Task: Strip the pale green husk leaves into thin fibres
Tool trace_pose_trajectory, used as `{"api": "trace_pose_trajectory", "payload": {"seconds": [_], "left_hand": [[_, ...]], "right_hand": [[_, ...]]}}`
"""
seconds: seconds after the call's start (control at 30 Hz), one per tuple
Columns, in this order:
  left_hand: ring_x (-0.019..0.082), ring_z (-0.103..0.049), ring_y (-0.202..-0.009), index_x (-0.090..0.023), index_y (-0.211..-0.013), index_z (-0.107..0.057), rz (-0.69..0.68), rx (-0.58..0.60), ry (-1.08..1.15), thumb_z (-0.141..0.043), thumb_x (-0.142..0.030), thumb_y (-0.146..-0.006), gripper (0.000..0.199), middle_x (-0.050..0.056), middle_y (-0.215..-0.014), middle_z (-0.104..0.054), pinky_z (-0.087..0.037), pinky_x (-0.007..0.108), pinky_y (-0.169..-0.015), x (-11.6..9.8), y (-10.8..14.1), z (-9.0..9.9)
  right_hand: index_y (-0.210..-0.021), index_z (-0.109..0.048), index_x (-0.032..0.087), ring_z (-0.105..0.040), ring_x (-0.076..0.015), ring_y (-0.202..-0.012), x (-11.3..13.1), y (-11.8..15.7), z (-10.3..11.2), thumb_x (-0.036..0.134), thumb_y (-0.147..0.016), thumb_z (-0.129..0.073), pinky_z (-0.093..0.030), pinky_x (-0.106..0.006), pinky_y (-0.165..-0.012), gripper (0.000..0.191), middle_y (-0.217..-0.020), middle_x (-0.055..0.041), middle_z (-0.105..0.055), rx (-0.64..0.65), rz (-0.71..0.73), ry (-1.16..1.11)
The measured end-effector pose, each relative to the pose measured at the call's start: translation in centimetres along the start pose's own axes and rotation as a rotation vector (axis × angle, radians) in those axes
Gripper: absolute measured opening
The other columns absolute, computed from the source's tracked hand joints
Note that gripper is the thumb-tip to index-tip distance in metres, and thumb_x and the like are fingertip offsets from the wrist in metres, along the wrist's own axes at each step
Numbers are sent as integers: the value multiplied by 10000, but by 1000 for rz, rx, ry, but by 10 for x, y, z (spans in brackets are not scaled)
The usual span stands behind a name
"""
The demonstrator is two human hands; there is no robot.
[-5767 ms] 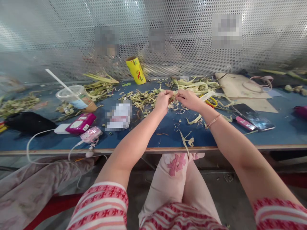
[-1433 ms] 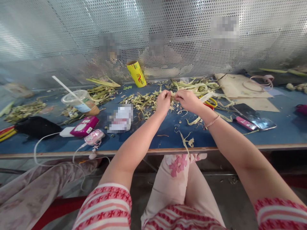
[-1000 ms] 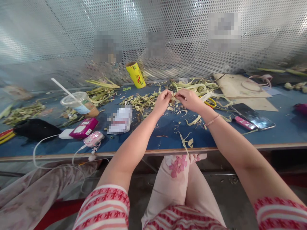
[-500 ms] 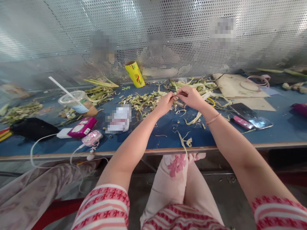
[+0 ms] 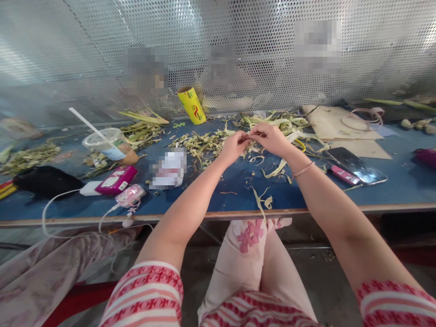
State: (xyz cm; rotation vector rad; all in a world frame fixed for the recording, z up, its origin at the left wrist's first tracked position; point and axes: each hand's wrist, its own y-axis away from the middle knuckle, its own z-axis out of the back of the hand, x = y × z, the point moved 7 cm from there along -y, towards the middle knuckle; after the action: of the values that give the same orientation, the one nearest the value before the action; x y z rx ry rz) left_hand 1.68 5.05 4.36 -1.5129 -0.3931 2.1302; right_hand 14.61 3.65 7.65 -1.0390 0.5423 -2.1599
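Above the middle of the blue table (image 5: 238,195), my left hand (image 5: 235,147) and my right hand (image 5: 268,137) meet at the fingertips. Both are closed in a pinch; what lies between the fingers is too small and hidden to name. Behind and to the left of them spreads a heap of short dried plant pieces (image 5: 207,143). Long pale leaf strips (image 5: 288,121) lie beyond and to the right of my right hand. A single curled strip (image 5: 260,200) hangs over the front edge of the table.
At the left stand a plastic cup with a straw (image 5: 109,145), a magenta box (image 5: 116,179) with a cable, and a black pouch (image 5: 47,182). A yellow cardboard tube (image 5: 191,106) leans by the perforated metal panel (image 5: 272,54). Phones (image 5: 357,165) and cardboard (image 5: 340,122) lie right.
My left hand's fingers have shifted slightly and draw closer against my right fingertips. The things on the table stay in place.
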Motion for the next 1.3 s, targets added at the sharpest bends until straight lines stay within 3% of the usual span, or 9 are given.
{"api": "trace_pose_trajectory", "payload": {"seconds": [0.17, 0.57, 0.87, 0.97, 1.07, 1.2, 1.3], "left_hand": [[92, -578, -616, -175, -743, -584, 58, -46, 115, -680, -80, -767, 137, -27, -656, -635, -424, 229, -615, 4, -1, 3], [91, -506, -574, -166, -698, -646, 15, -6, 57, -657, -85, -767, 106, -38, -585, -584, -387, 241, -585, -2, -2, -4], [114, -650, -743, -174, -799, -628, 77, -40, 216, -637, -63, -786, 112, 8, -757, -704, -488, 259, -739, 12, -6, -2], [111, -654, -744, -174, -803, -619, 76, -39, 220, -661, -90, -794, 94, 4, -761, -703, -492, 262, -760, 13, -6, -1], [116, -670, -780, -174, -809, -609, 73, -23, 244, -645, -98, -809, 85, 11, -776, -709, -500, 266, -783, 12, -5, -1], [112, -664, -793, -176, -839, -600, 75, -18, 250, -601, -70, -811, 110, 13, -809, -708, -505, 268, -795, 10, -3, -1], [115, -661, -801, -183, -842, -592, 64, -18, 241, -590, -75, -817, 111, 17, -825, -707, -505, 273, -791, 9, -3, 0]], "right_hand": [[-833, -712, 185, -586, -191, -840, -1, 0, 1, 297, -864, -595, -465, -355, -785, 164, -899, -71, -678, 4, 6, -22], [-825, -751, 203, -573, -182, -822, -4, 0, 1, 287, -853, -623, -480, -354, -775, 156, -899, -66, -658, -45, 15, 1], [-894, -635, 183, -589, -181, -813, -15, -3, -2, 202, -805, -590, -503, -361, -776, 101, -911, -64, -637, -63, -49, -15], [-881, -607, 185, -570, -170, -802, -14, -1, 4, 154, -773, -579, -500, -359, -774, 116, -925, -60, -613, -133, -64, 2], [-830, -604, 194, -555, -175, -834, -7, 0, 11, 119, -764, -556, -500, -359, -772, 111, -948, -64, -584, -174, -16, 26], [-713, -636, 207, -540, -204, -920, 4, 1, 10, 89, -781, -537, -483, -409, -866, 168, -951, -70, -549, -116, 104, 104], [-759, -685, 212, -531, -212, -939, 4, 0, 8, 89, -798, -549, -470, -431, -901, 188, -958, -72, -532, -113, 116, 152]]}}
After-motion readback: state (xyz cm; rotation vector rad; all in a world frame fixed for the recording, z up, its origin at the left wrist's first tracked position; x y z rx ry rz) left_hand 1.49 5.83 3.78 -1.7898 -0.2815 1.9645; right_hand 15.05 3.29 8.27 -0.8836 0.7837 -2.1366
